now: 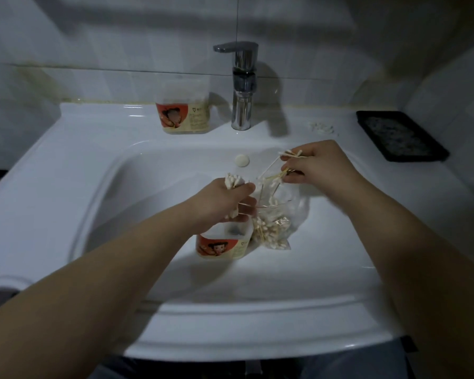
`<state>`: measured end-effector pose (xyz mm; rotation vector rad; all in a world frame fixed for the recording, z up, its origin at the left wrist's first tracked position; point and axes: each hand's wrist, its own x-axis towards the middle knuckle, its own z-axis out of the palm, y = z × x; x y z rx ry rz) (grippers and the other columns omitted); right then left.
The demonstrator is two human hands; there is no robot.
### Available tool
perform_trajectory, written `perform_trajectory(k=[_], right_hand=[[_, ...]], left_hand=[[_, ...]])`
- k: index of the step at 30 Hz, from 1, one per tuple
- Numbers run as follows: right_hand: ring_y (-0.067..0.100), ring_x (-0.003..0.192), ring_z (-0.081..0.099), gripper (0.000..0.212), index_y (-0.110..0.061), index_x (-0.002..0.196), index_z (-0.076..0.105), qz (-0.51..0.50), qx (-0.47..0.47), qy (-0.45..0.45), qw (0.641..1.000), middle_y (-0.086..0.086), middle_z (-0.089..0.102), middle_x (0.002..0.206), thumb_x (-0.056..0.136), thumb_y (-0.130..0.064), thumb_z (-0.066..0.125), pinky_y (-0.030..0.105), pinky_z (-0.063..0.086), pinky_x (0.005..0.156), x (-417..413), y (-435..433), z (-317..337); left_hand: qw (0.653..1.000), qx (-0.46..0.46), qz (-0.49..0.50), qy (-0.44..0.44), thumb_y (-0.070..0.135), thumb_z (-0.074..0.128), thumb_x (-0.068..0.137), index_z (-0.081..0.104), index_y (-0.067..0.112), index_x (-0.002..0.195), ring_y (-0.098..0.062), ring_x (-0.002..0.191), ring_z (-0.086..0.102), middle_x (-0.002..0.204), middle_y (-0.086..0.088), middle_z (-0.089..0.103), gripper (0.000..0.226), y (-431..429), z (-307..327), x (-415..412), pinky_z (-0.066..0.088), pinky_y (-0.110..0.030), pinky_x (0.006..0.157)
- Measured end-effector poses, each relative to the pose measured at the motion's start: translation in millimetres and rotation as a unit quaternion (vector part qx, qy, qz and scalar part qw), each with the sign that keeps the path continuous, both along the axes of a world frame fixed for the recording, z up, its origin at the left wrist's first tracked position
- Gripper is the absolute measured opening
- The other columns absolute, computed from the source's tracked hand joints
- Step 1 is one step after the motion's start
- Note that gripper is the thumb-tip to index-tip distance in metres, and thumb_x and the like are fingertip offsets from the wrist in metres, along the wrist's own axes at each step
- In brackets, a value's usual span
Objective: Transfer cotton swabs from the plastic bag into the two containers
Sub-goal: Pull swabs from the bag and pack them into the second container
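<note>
**A Bundle on Each Side**

One container (182,110) stood on the sink (66,149) rim beside the faucet (242,86). The left hand (225,199) clutched cotton swabs (233,181) above the second container (223,243) in the basin. Just beside it lay the plastic bag (274,225), part full. Above it, the right hand (320,166) pinched several more.

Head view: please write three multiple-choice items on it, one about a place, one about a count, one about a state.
1. Where does the container under the left hand stand?
A. in the sink basin
B. on a shelf
C. on the floor

2. How many containers are in view?
A. one
B. two
C. three

3. What is the right hand doing?
A. hanging idle
B. resting flat on the basin
C. pinching cotton swabs

Key: 1 A, it stands in the basin beside the plastic bag; 2 B, a second container stands further back; 3 C, swabs stick out of its fingers.
</note>
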<state>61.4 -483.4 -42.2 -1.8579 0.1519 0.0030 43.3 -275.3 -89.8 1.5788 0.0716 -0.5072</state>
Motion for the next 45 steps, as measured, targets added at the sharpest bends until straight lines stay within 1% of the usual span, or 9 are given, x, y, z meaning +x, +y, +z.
perform_trajectory(k=[6,11,16,21,25,29,34,41,45], right_hand=[[0.029,0.082,0.075,0.012,0.009,0.097,0.073,0.028,0.059,0.002,0.998,0.027,0.072,0.097,0.086,0.012,0.069,0.028,0.063,0.073,-5.4,3.0,6.0],[0.030,0.084,0.074,0.014,0.012,0.099,0.073,0.064,0.040,0.003,0.997,0.026,0.073,0.096,0.086,0.011,0.069,0.029,0.063,0.077,-7.3,5.5,4.0],[0.033,0.089,0.076,0.016,0.008,0.101,0.075,0.098,0.032,0.005,0.995,0.028,0.074,0.098,0.087,0.010,0.069,0.027,0.062,0.077,-9.9,9.2,2.7],[0.032,0.090,0.076,0.019,0.007,0.107,0.074,0.142,0.025,-0.004,0.990,0.025,0.075,0.098,0.090,0.008,0.068,0.027,0.062,0.079,-13.6,11.1,2.7],[0.031,0.089,0.076,0.019,0.007,0.107,0.074,0.152,0.018,-0.015,0.988,0.025,0.075,0.099,0.090,0.008,0.068,0.028,0.062,0.080,-14.8,12.9,2.5],[0.034,0.090,0.076,0.019,0.007,0.107,0.074,0.137,0.025,-0.023,0.990,0.028,0.074,0.099,0.088,0.009,0.069,0.026,0.062,0.077,-13.7,11.8,4.8],[0.032,0.086,0.076,0.018,0.008,0.106,0.074,0.116,0.036,-0.026,0.992,0.029,0.073,0.098,0.089,0.009,0.067,0.024,0.062,0.075,-13.1,5.5,8.9],[0.032,0.085,0.075,0.013,0.003,0.095,0.075,0.075,0.045,-0.021,0.996,0.022,0.074,0.093,0.087,0.011,0.067,0.025,0.062,0.072,-8.1,2.0,8.0],[0.029,0.083,0.076,0.012,0.002,0.093,0.075,0.066,0.047,-0.017,0.997,0.028,0.073,0.097,0.087,0.010,0.068,0.025,0.062,0.073,-6.7,0.9,7.2]], left_hand=[[0.984,-0.142,0.063,0.087,0.026,0.061,0.102,0.055,0.005,0.114,-0.033,0.104,0.073,0.115,-0.030,0.071,0.024,-0.4,7.3,3.4,0.062,-0.041,0.085],[0.965,-0.216,0.067,0.133,0.026,0.062,0.101,0.053,0.009,0.111,-0.032,0.105,0.073,0.114,-0.022,0.072,0.022,3.2,8.8,6.5,0.061,-0.044,0.088],[0.962,-0.221,0.070,0.146,0.021,0.062,0.101,0.063,0.004,0.114,-0.023,0.084,0.074,0.105,-0.016,0.073,0.022,0.9,6.1,7.5,0.063,-0.041,0.084],[0.960,-0.217,0.086,0.152,0.010,0.064,0.098,0.067,0.001,0.109,-0.021,0.087,0.074,0.100,-0.014,0.075,0.014,1.6,3.7,8.6,0.062,-0.036,0.082],[0.958,-0.224,0.103,0.144,0.004,0.066,0.096,0.063,0.005,0.106,-0.015,0.071,0.073,0.085,-0.009,0.073,0.010,2.2,4.0,10.1,0.063,-0.033,0.079],[0.959,-0.229,0.123,0.114,-0.003,0.070,0.091,0.054,0.010,0.116,-0.018,0.072,0.073,0.090,-0.011,0.070,0.032,4.1,0.4,12.6,0.063,-0.033,0.074],[0.967,-0.200,0.136,0.081,-0.010,0.067,0.090,0.054,0.013,0.094,-0.022,0.076,0.075,0.087,-0.014,0.074,0.027,3.2,2.4,10.8,0.064,-0.036,0.076],[0.977,-0.164,0.106,0.091,-0.013,0.053,0.097,0.044,0.017,0.103,-0.019,0.073,0.066,0.110,-0.023,0.074,0.031,7.4,9.9,7.4,0.057,-0.030,0.071],[0.977,-0.148,0.124,0.089,-0.006,0.046,0.101,0.048,0.017,0.104,-0.014,0.061,0.050,0.080,-0.009,0.071,0.024,6.9,9.7,9.0,0.046,-0.023,0.053]])
